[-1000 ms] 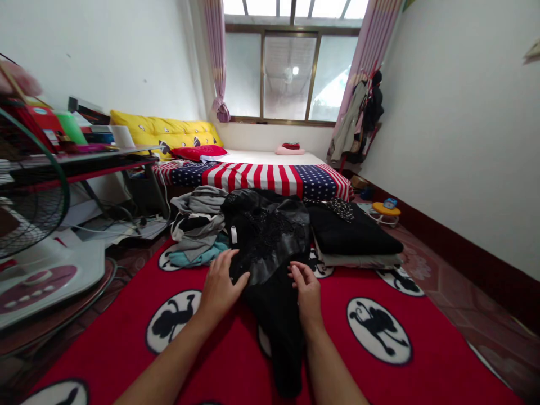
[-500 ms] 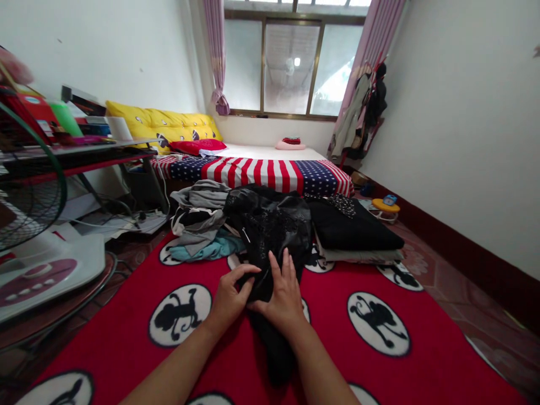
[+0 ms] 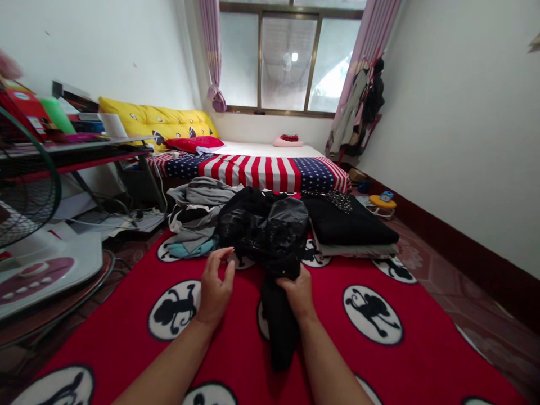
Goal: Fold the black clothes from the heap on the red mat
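Note:
A black garment [image 3: 282,225] with shiny parts lies bunched on the red blanket [image 3: 329,360], and one narrow black length of it points toward me. My right hand [image 3: 298,287] grips the garment where that length begins, thumb on top and the other fingers partly hidden. Left of the garment, my left hand [image 3: 217,287] is raised with thumb and fingers apart, holding nothing. Grey and teal clothes [image 3: 202,216] lie heaped behind my left hand. A folded black stack [image 3: 352,222] sits to the right of the garment.
Beyond the clothes is a bed with a flag-patterned cover [image 3: 261,173]. At the left are a cluttered desk [image 3: 80,147], a fan [image 3: 29,185] and a white and pink object [image 3: 42,275]. A small yellow stool [image 3: 382,202] stands at the right by the wall.
My left hand has moved left, away from the garment. My right hand has shifted right and closed on the cloth. The garment's near part is more bunched.

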The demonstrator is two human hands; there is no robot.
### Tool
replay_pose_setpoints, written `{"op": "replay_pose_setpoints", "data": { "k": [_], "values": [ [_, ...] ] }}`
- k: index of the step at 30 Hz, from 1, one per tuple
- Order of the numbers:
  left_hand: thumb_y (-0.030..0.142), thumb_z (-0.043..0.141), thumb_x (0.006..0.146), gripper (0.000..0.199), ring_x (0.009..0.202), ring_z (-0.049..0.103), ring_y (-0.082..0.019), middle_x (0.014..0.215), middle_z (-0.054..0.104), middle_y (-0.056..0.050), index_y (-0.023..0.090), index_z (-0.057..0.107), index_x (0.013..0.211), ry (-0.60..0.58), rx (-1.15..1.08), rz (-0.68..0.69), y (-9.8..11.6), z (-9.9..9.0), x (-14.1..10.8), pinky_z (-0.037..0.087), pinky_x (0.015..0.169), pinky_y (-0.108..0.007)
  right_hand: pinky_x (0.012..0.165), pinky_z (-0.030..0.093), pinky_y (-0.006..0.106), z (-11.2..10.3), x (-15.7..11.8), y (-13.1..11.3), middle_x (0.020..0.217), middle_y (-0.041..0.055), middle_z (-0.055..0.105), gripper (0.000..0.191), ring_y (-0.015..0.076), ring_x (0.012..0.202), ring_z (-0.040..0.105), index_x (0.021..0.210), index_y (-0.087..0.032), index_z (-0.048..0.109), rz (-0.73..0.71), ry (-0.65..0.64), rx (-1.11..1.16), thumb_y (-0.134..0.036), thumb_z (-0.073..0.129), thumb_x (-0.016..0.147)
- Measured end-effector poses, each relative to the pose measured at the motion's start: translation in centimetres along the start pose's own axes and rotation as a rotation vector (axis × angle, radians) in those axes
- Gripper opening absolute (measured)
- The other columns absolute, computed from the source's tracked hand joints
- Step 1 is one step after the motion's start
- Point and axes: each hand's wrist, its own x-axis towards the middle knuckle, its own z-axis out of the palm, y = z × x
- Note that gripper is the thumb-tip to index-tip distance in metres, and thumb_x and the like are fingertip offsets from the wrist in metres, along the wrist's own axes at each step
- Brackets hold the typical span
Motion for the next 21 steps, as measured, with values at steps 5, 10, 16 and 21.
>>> {"op": "replay_pose_setpoints", "data": {
  "k": [5, 10, 16, 21],
  "values": [
    [0.021, 0.049, 0.087, 0.023, 0.098, 0.061, -0.019, 0.109, 0.062, -0.006, 0.020, 0.060, 0.108, -0.013, -0.021, -0.107, -1.2, 0.4, 0.6, 0.052, 0.086, -0.033, 0.067, 0.047, 0.027, 0.4, -0.3, -0.2, 0.079, 0.0004, 0.071, 0.028, 0.0201, 0.074, 0.063, 0.087, -0.019, 0.067, -0.005, -0.025, -0.098, -0.016, 0.068, 0.060],
    [0.021, 0.049, 0.086, 0.024, 0.095, 0.062, -0.018, 0.108, 0.061, -0.006, 0.020, 0.061, 0.106, -0.038, -0.032, -0.146, -0.9, 0.4, 0.4, 0.053, 0.080, -0.030, 0.072, 0.048, 0.029, 0.5, -0.4, 0.0, 0.088, 0.0024, 0.072, 0.036, 0.0212, 0.080, 0.064, 0.096, -0.019, 0.067, -0.012, -0.020, -0.138, -0.018, 0.070, 0.061],
    [0.018, 0.049, 0.085, 0.025, 0.093, 0.061, -0.018, 0.107, 0.062, -0.006, 0.018, 0.061, 0.107, -0.042, -0.042, -0.184, -1.3, 0.5, 0.5, 0.052, 0.078, -0.028, 0.075, 0.048, 0.031, 0.4, -0.1, 0.5, 0.093, 0.0046, 0.073, 0.039, 0.0231, 0.084, 0.065, 0.098, -0.019, 0.068, -0.010, -0.040, -0.174, -0.020, 0.071, 0.060],
    [0.017, 0.051, 0.083, 0.025, 0.090, 0.062, -0.017, 0.104, 0.064, -0.006, 0.018, 0.062, 0.105, -0.057, -0.063, -0.189, -1.7, 0.8, 0.6, 0.052, 0.076, -0.029, 0.078, 0.049, 0.033, 0.5, -0.2, 0.3, 0.097, 0.0050, 0.073, 0.043, 0.0244, 0.087, 0.065, 0.102, -0.019, 0.066, 0.001, -0.045, -0.161, -0.022, 0.071, 0.059]
  ]
}}
